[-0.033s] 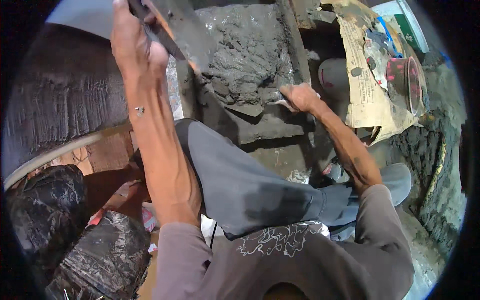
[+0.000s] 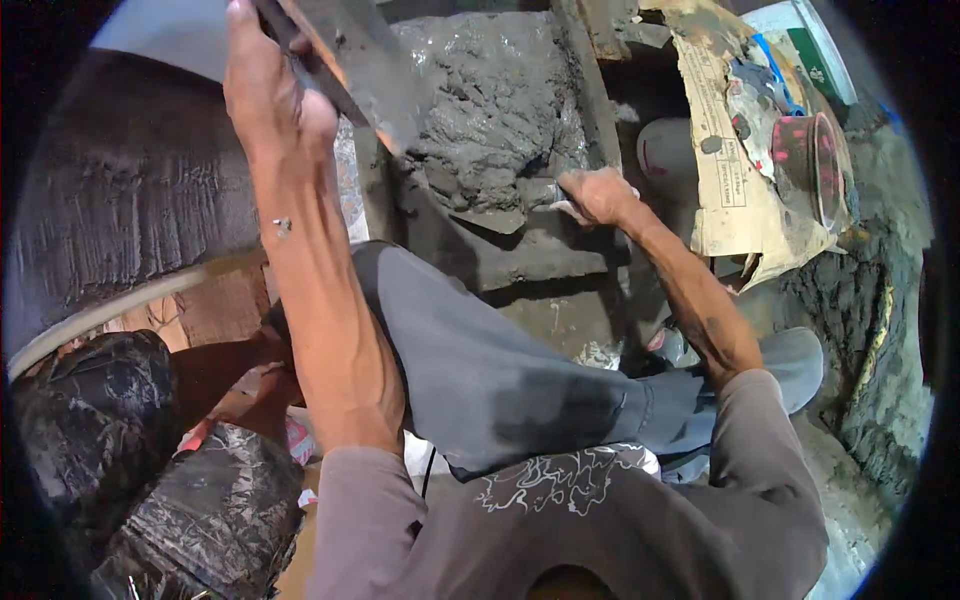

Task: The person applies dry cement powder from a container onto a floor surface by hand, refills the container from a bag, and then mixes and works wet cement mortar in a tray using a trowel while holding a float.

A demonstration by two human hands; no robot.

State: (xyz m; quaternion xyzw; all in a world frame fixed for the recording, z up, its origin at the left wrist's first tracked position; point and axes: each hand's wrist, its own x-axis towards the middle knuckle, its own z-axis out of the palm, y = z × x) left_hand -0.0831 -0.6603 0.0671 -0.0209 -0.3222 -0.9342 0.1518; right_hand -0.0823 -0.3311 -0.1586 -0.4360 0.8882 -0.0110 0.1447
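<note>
At the upper left, my left hand (image 2: 275, 95) is closed on a flat board (image 2: 365, 70) smeared with grey, tilted on edge, with a pale brown rim. The fingers behind it are partly hidden. My right hand (image 2: 600, 196) is wrapped round the handle of a trowel (image 2: 492, 219), whose grey-coated blade lies low against wet grey mortar (image 2: 490, 95). The mortar is lumpy and fills a trough (image 2: 590, 90) with straight side walls. The board's lower corner hangs over the mortar's left side.
On the right, torn cardboard (image 2: 725, 190) bears a pink-marked round container (image 2: 800, 165); a white and green bucket (image 2: 815, 50) stands behind. A large grey-coated curved surface (image 2: 130, 200) fills the left. Black plastic-wrapped bundles (image 2: 210, 510) lie at lower left. My grey-trousered leg (image 2: 480, 350) crosses the middle.
</note>
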